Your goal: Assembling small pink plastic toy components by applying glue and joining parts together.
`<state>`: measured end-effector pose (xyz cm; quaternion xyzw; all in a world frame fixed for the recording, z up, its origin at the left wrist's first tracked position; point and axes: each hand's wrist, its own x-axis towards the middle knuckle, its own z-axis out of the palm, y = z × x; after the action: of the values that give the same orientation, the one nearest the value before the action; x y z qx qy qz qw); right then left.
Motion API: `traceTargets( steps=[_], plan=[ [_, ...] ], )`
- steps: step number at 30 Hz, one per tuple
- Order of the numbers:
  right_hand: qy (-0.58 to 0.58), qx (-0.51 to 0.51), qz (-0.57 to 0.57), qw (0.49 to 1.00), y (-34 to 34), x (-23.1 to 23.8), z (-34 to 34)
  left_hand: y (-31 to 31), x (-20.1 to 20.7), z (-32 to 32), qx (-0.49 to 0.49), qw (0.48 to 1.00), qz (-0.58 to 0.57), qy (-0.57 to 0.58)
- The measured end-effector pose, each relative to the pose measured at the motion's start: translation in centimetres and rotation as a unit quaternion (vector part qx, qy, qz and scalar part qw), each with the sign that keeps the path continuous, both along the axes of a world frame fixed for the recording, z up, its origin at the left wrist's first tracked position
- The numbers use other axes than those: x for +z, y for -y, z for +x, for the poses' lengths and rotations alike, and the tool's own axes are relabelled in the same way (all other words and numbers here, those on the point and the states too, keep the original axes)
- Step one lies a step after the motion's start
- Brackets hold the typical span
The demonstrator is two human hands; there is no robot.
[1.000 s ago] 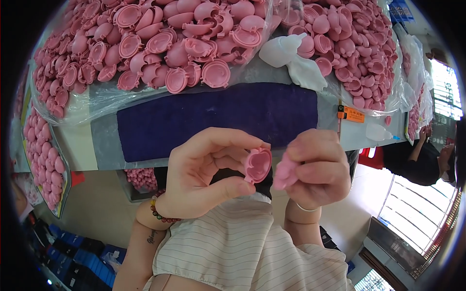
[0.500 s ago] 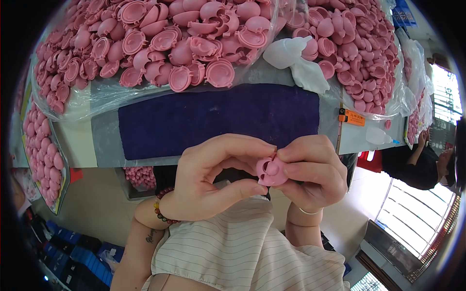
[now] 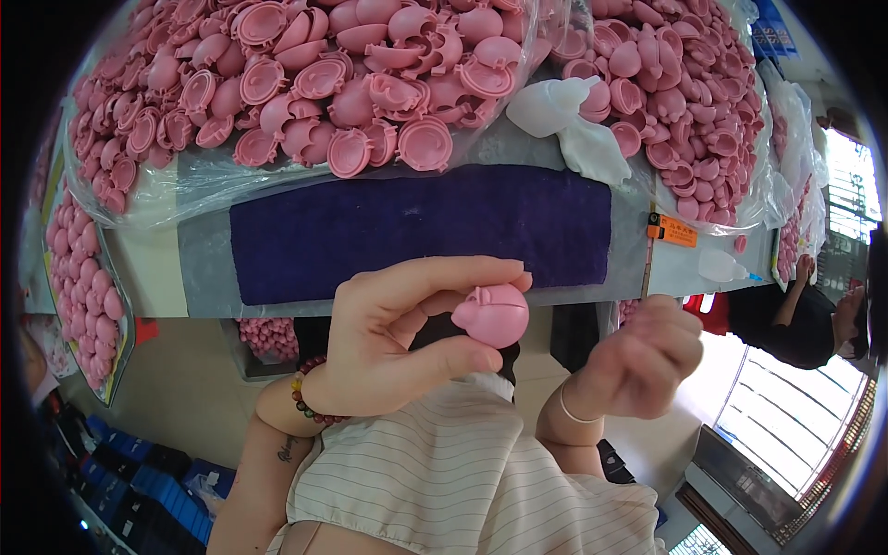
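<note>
In my left hand (image 3: 388,324), a small round pink plastic piece (image 3: 500,317) is pinched between thumb and fingers, above the table's front edge. It looks like a pig-shaped ball, with a seam across its upper part and a snout-like knob on its left side. To the right of it, and apart from it, my right hand (image 3: 641,363) is curled with its fingers folded in, a little blurred. Whether anything is inside those fingers is hidden. Beyond the hands lies a dark purple cloth mat (image 3: 421,227) on the grey table.
Heaps of pink half shells (image 3: 324,79) and pink parts (image 3: 680,102) lie on clear plastic behind the mat. A white squeeze bottle (image 3: 548,106) rests on a white cloth (image 3: 597,151). An orange tape measure (image 3: 672,229) and another bottle (image 3: 721,265) are at right. A person (image 3: 786,310) sits beyond.
My right hand has let go of the pink piece and moved right and slightly down, curled. The piece has turned in my left hand, showing its rounded side and seam.
</note>
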<state>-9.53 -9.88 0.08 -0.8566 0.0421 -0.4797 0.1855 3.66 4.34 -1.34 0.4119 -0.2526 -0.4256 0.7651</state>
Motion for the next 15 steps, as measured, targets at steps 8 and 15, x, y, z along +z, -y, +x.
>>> traceTargets(
  steps=[8, 15],
  plan=[
    [0.183, -0.442, 0.061, 0.876, 8.3, -2.9, -5.8, -0.9, -0.7, 1.2, -0.065, 0.989, -0.085, -0.1],
    [0.006, -0.444, 0.26, 0.858, 11.0, -3.4, -5.8, -0.9, -0.7, 0.8, -0.144, 0.948, -0.103, -0.265]
  ],
)
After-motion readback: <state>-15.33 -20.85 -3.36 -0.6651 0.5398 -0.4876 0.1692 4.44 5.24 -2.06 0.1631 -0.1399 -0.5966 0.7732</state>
